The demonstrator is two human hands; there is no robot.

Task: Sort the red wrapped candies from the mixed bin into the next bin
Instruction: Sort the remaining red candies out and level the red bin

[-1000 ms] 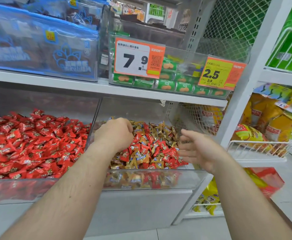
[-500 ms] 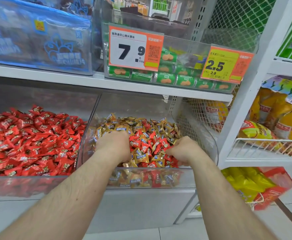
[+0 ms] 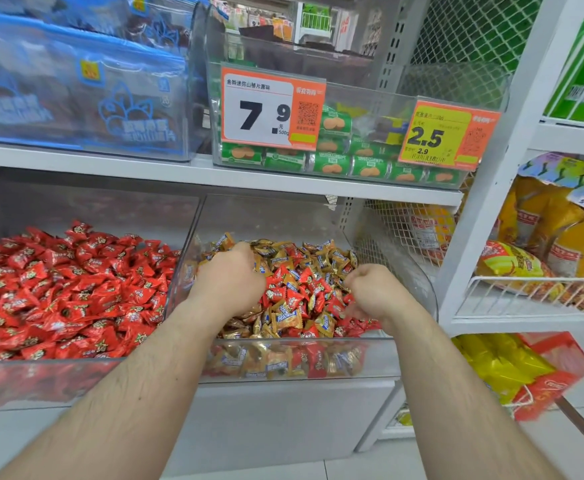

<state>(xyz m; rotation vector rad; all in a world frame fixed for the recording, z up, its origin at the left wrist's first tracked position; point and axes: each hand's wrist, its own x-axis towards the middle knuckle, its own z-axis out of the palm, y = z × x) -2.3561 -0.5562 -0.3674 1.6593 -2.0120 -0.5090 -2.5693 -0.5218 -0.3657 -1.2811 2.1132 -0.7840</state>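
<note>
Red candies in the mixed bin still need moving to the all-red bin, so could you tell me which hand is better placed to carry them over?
Probably the left hand: it is in the mixed bin beside the wall shared with the red bin. The right hand is farther away.

red wrapped candies [image 3: 68, 292], mixed bin [image 3: 370, 358] of gold and red wrappers, orange-and-white price tag [image 3: 271, 110], green biscuit packs [image 3: 328, 162]
</note>
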